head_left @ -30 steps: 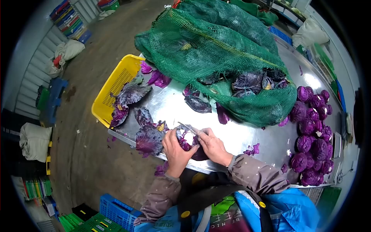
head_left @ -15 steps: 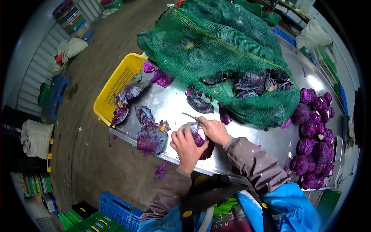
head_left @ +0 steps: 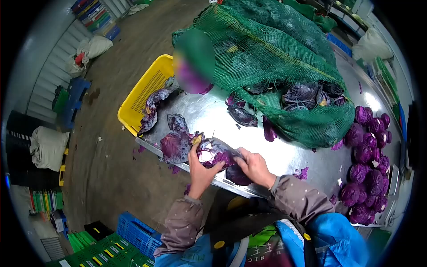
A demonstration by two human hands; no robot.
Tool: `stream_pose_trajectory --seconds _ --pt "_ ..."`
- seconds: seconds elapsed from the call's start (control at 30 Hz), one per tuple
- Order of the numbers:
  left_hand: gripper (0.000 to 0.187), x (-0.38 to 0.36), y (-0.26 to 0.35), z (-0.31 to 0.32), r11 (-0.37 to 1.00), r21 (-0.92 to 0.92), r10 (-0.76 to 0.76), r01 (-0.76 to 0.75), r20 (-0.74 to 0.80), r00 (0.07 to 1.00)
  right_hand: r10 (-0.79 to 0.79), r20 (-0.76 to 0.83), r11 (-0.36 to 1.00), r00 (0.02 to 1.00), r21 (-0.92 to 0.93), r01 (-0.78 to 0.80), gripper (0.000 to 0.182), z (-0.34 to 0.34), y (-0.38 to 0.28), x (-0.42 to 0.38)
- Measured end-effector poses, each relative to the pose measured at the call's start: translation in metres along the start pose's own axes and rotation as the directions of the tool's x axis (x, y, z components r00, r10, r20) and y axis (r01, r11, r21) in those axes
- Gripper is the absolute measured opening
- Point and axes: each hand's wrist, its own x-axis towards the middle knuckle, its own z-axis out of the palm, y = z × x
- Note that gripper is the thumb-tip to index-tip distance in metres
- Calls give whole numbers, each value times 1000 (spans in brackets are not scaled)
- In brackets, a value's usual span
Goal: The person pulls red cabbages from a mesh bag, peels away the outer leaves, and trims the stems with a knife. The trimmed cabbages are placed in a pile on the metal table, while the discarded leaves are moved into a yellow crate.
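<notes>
Red cabbage (head_left: 215, 152) lay at near edge of steel table (head_left: 211, 109), seven o'clock from green mesh bag (head_left: 275, 75). Left hand (head_left: 202, 172) clasped nine-o'clock side; right hand (head_left: 257, 169) curled at three, pinch unclear. Probably firm, weighty; outer leaf (head_left: 224, 146) looked tearable, whole-body clasp safest.

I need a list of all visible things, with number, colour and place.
Held cabbage: one, purple, between the hands
Whole cabbages: many, purple, table's right end
Loose leaves: several, purple, mostly on table
Mesh sacking: number unclear, green, table's far side
Basket: one, yellow, table's left end
Table: one, silver, centre
Crates: several, blue and green, lower left
Bags: several, whitish, left and upper right
Left hand: one, bare, on held cabbage
Right hand: one, bare, at held cabbage
</notes>
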Motion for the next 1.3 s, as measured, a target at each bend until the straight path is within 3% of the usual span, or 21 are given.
stream_pose_trajectory --seconds 0.03,0.1,0.17,0.27,0.33,0.43,0.67,0.73,0.87,0.93,1.1,1.17,1.23,1.3 --pt "87 3 1 2 1000 -3 0 0 -10 1000 -9 5 1000 1000 -4 9 25 -1 9 5" --pt "85 -1 3 5 999 46 -6 8 -57 998 122 -164 992 979 -9 -125 25 4 53 10" --pt "89 0 -4 13 996 77 50 -47 -42 998 146 -102 973 984 -162 -161 30 1 78 14" --pt "90 0 4 15 997 57 46 -44 -27 999 275 -36 921 961 -275 -274 35 -15 37 16" --pt "92 4 10 15 1000 30 1 0 -34 999 -78 -129 965 989 -260 42 42 -25 10 17" --pt "92 4 8 24 991 124 62 -56 -44 997 -246 -10 961 969 -133 242 44 -25 -21 13" --pt "90 11 13 26 980 189 79 -69 -49 996 -190 27 943 981 -272 190 47 -8 -18 26" --pt "90 10 15 29 971 219 109 -93 -61 992 -183 -140 936 973 -328 129 47 -4 -6 38" --pt "93 12 9 27 981 168 113 -100 -71 991 -255 -111 938 961 -271 217 46 1 -3 39" --pt "93 13 7 25 979 163 130 -119 -60 990 -177 -146 952 973 -275 132 38 5 -7 40" --pt "92 15 2 19 987 137 87 -90 24 996 -222 -200 919 954 -370 136 19 15 25 67" --pt "90 17 -1 13 984 136 109 -116 63 992 -142 -227 919 963 -391 43 20 13 41 81" --pt "87 15 -11 1 982 24 182 -189 181 967 71 -154 904 985 -407 -129 23 5 56 83" --pt "87 8 -18 -17 963 166 173 -212 221 960 77 -143 927 987 -355 -124 26 2 57 76"
